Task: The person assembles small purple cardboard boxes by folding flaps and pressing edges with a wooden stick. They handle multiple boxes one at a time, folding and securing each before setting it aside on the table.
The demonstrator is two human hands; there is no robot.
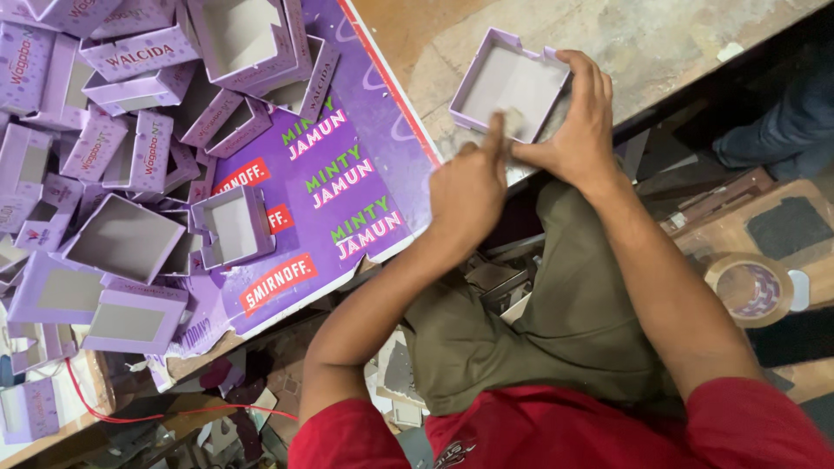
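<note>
Lilac card forms the small open box (511, 82) that both hands work on; it sits at the near edge of a worn, scuffed tabletop (660, 39), its grey inside facing up and its low walls standing square. The right hand (573, 117) wraps the box's right side, fingers curled over the far corner and the thumb lying along the near wall, so it grips the box itself. The left hand (465, 191) comes up from below and just left of the box, loosely fisted with the forefinger stretched out, its tip pressing on a small pale scrap at the inside of the near wall; it holds nothing that I can make out.

Left of the hands lies a large purple printed sheet (339, 174) with a red border, spread over the table's edge. On and beyond it, well apart from the held box, a heap of finished lilac boxes (130, 156) lies tumbled, most open side up, some on their sides. Below the table are the person's olive trousers (539, 330) and red sleeves. A roll of tape (751, 291) rests on the floor to the right.
</note>
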